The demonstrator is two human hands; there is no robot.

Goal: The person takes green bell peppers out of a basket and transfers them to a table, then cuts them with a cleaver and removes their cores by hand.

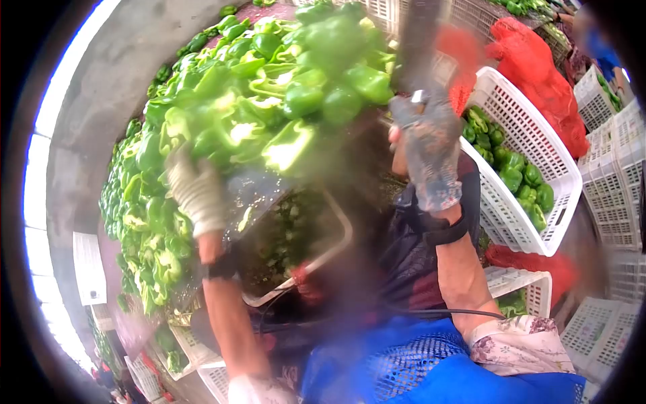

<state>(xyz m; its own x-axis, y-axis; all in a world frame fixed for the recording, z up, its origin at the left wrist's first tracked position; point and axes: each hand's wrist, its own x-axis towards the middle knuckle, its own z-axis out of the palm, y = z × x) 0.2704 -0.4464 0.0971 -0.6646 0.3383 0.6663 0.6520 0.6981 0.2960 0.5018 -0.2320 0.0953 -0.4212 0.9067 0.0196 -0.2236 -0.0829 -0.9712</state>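
Note:
A large pile of green bell peppers (pixel 269 87), many split open with pale insides showing, covers the table in front of me. My left hand (pixel 195 188), in a whitish glove, rests against the pile's near side, its fingers stretched toward the peppers and somewhat blurred. On the other side, my right hand (pixel 431 145), in a dirty grey glove, is closed around the handle of a knife. The broad dark blade of the knife (pixel 418 40) points up and away, blurred by motion. One cut pepper (pixel 289 145) lies with its bright inside up near the table's edge.
A white basket (pixel 568 182) holding whole green peppers stands at my right. Red mesh sacks (pixel 538 81) lie behind it, with stacked white crates (pixel 612 175) farther right. Below the table edge, a pale-rimmed container (pixel 346 229) has green scraps in it. A concrete wall (pixel 87 135) borders the left.

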